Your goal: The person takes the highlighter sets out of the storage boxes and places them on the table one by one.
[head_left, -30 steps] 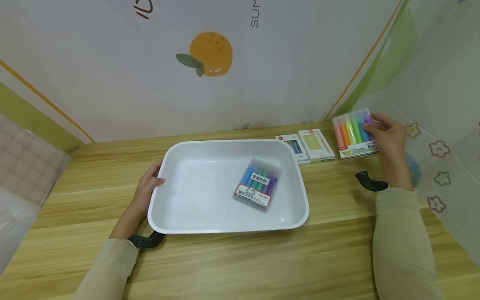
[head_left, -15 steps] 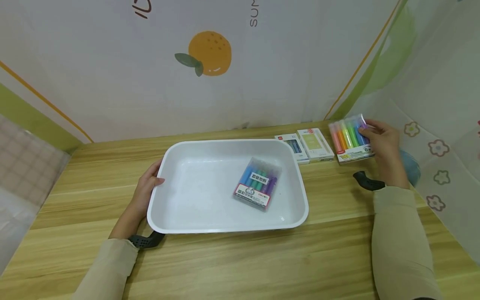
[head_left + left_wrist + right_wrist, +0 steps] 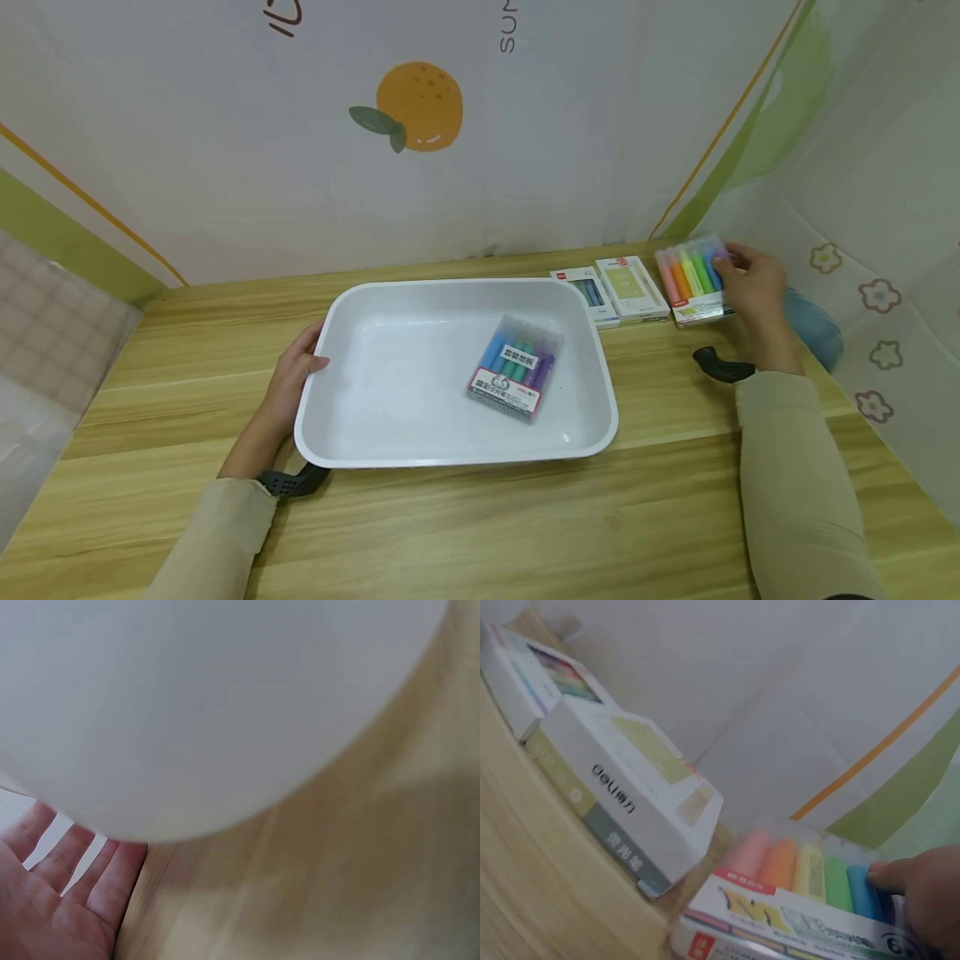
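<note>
My left hand (image 3: 291, 379) holds the left end of a white plastic tray (image 3: 390, 458), thumb over the rim. In the left wrist view its fingers (image 3: 64, 862) lie along the outside of the tray wall (image 3: 225, 712). At the back right, my right hand (image 3: 756, 287) grips the right edge of a clear pack of highlighters (image 3: 690, 275), coloured pink to purple. The right wrist view shows the thumb (image 3: 900, 876) on the front of this pack (image 3: 802, 900), low beside a white box. Inside the tray lies another pack of markers (image 3: 517, 367), blue, green and purple.
Two white boxes lie side by side behind the tray's right corner: one with a dark window (image 3: 588, 293), the other with a yellow-green panel (image 3: 632, 289). A blue rounded object (image 3: 813, 329) sits behind my right wrist. A printed curtain (image 3: 525, 192) rises along the table's back edge.
My right hand has lowered the highlighter pack and moved it slightly left, close to the white box on the table. The left hand and tray have hardly moved.
</note>
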The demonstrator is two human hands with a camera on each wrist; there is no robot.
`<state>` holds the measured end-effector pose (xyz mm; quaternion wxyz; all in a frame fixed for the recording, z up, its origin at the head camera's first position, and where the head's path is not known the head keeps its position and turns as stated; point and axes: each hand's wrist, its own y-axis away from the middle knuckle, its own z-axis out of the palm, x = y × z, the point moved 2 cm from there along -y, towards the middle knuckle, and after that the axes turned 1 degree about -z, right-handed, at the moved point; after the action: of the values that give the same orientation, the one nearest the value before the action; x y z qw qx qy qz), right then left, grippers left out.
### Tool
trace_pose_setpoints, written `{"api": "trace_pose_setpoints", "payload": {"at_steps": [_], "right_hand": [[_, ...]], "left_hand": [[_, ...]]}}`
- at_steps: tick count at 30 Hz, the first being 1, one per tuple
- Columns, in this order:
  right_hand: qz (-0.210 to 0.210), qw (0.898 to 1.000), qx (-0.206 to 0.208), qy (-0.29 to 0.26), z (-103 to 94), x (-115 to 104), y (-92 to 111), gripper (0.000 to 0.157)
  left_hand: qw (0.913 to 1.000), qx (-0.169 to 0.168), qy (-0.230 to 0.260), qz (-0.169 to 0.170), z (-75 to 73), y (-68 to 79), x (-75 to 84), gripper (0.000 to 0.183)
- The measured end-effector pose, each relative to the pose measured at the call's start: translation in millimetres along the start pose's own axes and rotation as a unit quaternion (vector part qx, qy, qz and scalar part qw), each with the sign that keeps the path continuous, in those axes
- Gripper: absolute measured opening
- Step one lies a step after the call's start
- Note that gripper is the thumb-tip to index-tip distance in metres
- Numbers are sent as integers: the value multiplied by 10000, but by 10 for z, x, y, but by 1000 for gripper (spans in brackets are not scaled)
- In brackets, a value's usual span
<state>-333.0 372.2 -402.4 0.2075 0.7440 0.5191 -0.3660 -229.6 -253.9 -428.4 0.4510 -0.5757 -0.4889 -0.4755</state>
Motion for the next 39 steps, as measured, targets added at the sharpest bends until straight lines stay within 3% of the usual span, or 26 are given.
{"api": "trace_pose_setpoints", "payload": {"at_steps": [8,19,32,39], "right_hand": [[132,9990,-367,204,61,62,-18,64],[-73,9965,-823,-101,62,38,-12,67],[-366,9955,-874,-75,86,96,-3,61],[-183,9955,-908,-177,143,126,-1,64]], "left_hand": [[9999,-48,115,67,-6,-6,-14,62],[9999,-54,88,124,-13,-9,-23,61],[9999,-38,115,117,-11,-13,-23,61],[9999,1,80,87,-13,-9,-20,61]]}}
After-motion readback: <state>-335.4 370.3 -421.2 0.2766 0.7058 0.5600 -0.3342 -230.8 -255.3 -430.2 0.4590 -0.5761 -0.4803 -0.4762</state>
